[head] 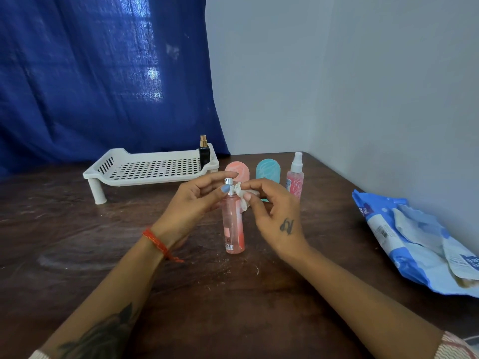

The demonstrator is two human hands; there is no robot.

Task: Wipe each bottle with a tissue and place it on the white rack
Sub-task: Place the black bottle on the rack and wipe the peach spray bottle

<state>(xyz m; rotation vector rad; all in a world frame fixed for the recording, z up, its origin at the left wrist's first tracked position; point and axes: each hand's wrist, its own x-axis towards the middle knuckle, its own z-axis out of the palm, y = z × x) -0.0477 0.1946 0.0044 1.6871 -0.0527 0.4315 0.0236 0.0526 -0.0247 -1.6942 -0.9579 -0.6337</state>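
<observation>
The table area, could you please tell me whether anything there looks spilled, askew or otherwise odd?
Nothing is spilled or tipped. The only untidy spot is the blue wipes pack at the table's right edge, lying crumpled and torn open with sheets sticking out. Faint pale smears and specks mark the dark tabletop near the pink bottle.

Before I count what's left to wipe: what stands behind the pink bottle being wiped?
Behind the pink bottle: a coral oval bottle, a teal oval bottle and a pink spray bottle. The hands cover their lower parts.
</observation>
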